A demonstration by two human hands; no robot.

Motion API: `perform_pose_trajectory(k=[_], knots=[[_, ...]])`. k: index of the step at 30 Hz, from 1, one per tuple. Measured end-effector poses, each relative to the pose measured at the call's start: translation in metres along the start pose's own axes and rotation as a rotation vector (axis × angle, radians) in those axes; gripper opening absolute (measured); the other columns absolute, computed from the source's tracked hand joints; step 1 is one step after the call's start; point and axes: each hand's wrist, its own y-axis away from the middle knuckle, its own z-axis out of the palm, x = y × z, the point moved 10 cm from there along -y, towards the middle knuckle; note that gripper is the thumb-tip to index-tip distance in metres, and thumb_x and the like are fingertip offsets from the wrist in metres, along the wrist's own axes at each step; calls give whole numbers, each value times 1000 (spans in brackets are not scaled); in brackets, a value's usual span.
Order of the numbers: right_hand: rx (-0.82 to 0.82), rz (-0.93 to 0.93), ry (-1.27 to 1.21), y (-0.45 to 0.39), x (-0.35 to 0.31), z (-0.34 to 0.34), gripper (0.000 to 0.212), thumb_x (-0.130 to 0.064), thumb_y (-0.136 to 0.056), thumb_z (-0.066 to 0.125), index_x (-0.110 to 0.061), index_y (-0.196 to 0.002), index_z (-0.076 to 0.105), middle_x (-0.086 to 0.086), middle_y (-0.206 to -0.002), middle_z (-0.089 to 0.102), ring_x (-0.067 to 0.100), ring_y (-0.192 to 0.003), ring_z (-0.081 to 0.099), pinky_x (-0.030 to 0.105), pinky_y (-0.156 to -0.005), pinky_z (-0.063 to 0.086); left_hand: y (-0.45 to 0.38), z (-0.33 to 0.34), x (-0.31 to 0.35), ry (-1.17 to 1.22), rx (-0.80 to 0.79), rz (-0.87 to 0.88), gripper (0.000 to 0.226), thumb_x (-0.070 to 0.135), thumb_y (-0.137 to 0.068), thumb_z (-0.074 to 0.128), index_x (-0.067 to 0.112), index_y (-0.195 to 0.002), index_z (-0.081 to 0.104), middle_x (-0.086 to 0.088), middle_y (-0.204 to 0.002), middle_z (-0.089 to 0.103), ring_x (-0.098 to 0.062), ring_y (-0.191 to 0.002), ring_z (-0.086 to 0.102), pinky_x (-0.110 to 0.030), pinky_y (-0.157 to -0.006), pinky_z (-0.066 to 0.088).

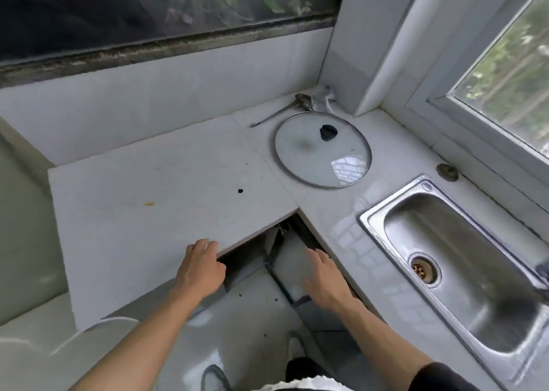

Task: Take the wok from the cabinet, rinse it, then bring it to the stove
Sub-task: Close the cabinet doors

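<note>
A: Where is the wok?

B: It is not in view. The cabinet point(285, 260) under the corner of the counter point(166, 200) stands open, and only a dark gap and a grey door panel show; whatever lies inside is hidden.

A: And the person's hands?

B: The left hand point(199, 267) rests at the counter's front edge, fingers loosely bent over the lip and holding nothing. The right hand point(322, 277) reaches toward the open door with relaxed, spread fingers, also empty; it is somewhat blurred.

A: What could go wrong from here?

B: The opening sits in a tight inner corner, so a wide pan drawn out at an angle may well catch on the door or the counter's underside. A one-handed pull on a heavy wok could let it tip and drop to the floor tiles.

A: What about the containers?

B: The steel sink point(374, 215) to the right looks dry and holds nothing but its drain point(423, 269). A glass lid point(322, 150) lies flat on the counter near the corner, with a metal utensil point(277, 113) just behind it.
</note>
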Motion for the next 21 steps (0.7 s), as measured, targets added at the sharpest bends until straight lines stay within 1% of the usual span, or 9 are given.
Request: perform_pose_trajectory(k=[1, 5, 7, 8, 10, 13, 15, 17, 21], knots=[[13, 40, 1, 7, 8, 4, 66, -17, -86, 50, -15, -147, 25, 12, -151, 30, 33, -138, 32, 44, -109, 36, -1, 3, 0, -31, 0, 13, 49, 20, -92, 45, 16, -140, 37, -1, -149, 30, -23, -132, 28, -38, -102, 40], [17, 169, 99, 29, 32, 23, 73, -17, -88, 46, -18, -153, 12, 14, -161, 10, 31, -147, 11, 44, -118, 22, 1, 5, -2, -163, 48, 70, 36, 16, -85, 44, 19, -120, 50, 0, -130, 39, -23, -117, 34, -36, -88, 46], [-3, 203, 139, 34, 40, 31, 73, -18, -88, 42, -20, -153, 8, 13, -162, 4, 30, -148, 5, 44, -119, 18, 3, 8, -6, -201, 69, 93, 39, 16, -81, 47, 21, -120, 49, -1, -127, 40, -25, -113, 37, -36, -88, 45], [-2, 216, 144, 35, 43, 33, 73, -19, -88, 42, -20, -153, 7, 13, -162, 3, 31, -148, 4, 44, -120, 17, 4, 10, -10, -202, 77, 94, 44, 17, -80, 49, 21, -124, 47, -3, -129, 40, -26, -114, 37, -36, -90, 44], [4, 229, 145, 32, 49, 36, 75, -22, -89, 42, -18, -153, 3, 14, -161, 4, 31, -148, 4, 43, -119, 17, 7, 18, -17, -192, 66, 88, 55, 19, -79, 54, 19, -133, 39, -7, -140, 34, -29, -121, 34, -38, -97, 42], [-6, 233, 156, 28, 55, 42, 79, -23, -89, 43, -15, -153, -2, 15, -161, 6, 32, -148, 6, 44, -120, 17, 8, 29, -25, -196, 29, 82, 69, 19, -81, 56, 21, -144, 27, -9, -154, 17, -30, -132, 25, -40, -108, 33], [-1, 246, 152, 25, 58, 45, 79, -23, -89, 42, -13, -153, -3, 16, -160, 7, 33, -147, 8, 45, -120, 16, 6, 29, -29, -193, 26, 85, 72, 19, -80, 56, 23, -145, 25, -8, -156, 15, -30, -133, 24, -39, -110, 29], [15, 247, 142, 22, 58, 46, 81, -25, -88, 44, -10, -153, -1, 16, -160, 11, 33, -146, 13, 44, -119, 17, 4, 29, -32, -201, 20, 85, 74, 19, -80, 57, 25, -146, 24, -6, -156, 16, -30, -132, 26, -39, -111, 29], [72, 242, 116, 20, 61, 42, 89, -34, -83, 52, -6, -152, 3, 16, -156, 23, 33, -141, 24, 42, -117, 24, 1, 30, -32, -232, 21, 82, 76, 20, -79, 59, 27, -146, 22, -5, -157, 15, -29, -132, 26, -39, -111, 29]])
